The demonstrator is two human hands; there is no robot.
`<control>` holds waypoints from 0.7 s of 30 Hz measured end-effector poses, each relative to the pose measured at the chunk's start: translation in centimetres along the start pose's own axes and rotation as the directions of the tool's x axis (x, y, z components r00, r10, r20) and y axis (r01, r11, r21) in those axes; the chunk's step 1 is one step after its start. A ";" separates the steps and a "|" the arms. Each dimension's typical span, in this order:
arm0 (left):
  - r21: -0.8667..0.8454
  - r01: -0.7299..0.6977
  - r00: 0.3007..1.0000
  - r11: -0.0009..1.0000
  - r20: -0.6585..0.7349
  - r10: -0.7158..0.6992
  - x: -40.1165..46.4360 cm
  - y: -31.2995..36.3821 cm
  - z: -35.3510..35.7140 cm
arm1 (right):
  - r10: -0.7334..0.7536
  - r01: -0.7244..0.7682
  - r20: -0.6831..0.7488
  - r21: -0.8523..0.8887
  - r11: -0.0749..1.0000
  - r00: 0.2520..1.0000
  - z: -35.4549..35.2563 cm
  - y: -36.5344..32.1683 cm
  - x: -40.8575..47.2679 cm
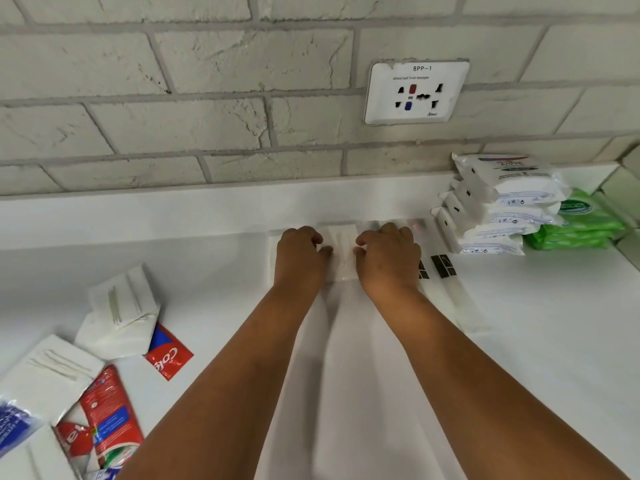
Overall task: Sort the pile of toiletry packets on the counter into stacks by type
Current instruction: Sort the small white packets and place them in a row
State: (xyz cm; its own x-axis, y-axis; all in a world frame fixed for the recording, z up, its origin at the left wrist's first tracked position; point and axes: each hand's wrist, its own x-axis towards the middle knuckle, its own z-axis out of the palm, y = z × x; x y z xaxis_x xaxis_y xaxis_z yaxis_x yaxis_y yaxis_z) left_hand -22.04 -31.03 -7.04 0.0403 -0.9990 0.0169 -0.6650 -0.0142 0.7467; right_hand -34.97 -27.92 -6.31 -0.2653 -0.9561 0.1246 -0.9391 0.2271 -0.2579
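1. The flat white paper packet [341, 252] lies at the frame's centre against the back ledge of the white counter [540, 341], pinched at its edges by the left hand [299, 252] and the right hand [389, 256], both curled on it.
2. Uneven pressure could skew it off the white sachets beneath.
3. The right wrist sits on the clear toothbrush sleeves [446, 271]; a careless withdrawal may scatter them.
4. Right of these, the leaning stack of white Dove soap packs [502, 206] could topple onto the green packs [578, 225].
5. Unsorted red Colgate sachets [166, 358] wait lower left.
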 end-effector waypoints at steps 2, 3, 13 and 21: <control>0.009 -0.024 1.000 1.000 -0.016 0.025 -0.4 0.3 -0.9 | -0.009 0.009 -0.003 0.034 0.999 1.000 -0.8 -0.5 -0.5; 0.006 -0.035 0.999 0.999 -0.033 0.035 -0.8 0.4 -1.6 | -0.019 0.019 -0.011 0.056 0.998 1.000 -1.3 -0.8 -0.8; -0.018 -0.007 0.955 1.000 -0.296 0.001 -8.6 -1.7 -11.8 | -0.195 0.187 0.009 0.241 0.952 0.981 -4.3 -8.5 -8.8; -0.062 0.185 0.903 0.981 -0.382 -0.194 -17.7 -8.9 -19.9 | -0.407 0.335 0.139 0.366 0.868 0.903 -3.4 -15.9 -18.2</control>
State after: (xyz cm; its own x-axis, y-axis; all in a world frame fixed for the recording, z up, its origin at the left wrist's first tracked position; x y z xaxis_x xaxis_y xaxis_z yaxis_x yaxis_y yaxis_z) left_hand -2.00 -12.38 -0.82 0.4507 -0.8840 0.1241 -0.5983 -0.1960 0.7769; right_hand -15.92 -13.48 -1.24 0.1729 -0.9813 0.0846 -0.8241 -0.1912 -0.5332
